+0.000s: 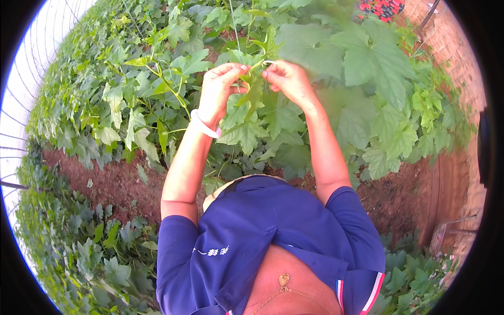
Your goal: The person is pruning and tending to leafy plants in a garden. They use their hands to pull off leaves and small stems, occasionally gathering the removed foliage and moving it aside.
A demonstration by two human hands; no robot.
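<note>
My left hand (222,84), with a pale bangle (205,125) on its wrist, pinches a thin twine (236,33) beside a climbing vine's young stem (256,65). The twine runs down into the fingers from the top of the view. On the stem's other side is my right hand (289,80), thumb and fingers drawn together. A small white curved piece (269,62) sticks out at its fingertips toward the stem; whether it is a clip or a tie cannot be told. Broad lobed leaves (244,134) hang below both hands.
Dense vines (118,90) stand in front and to the left, with large leaves (370,59) close on the right. Bare reddish soil (118,185) runs between rows. More plants (114,271) grow behind. At right rise a brownish wall (460,59) and a red-and-black patterned item (382,8).
</note>
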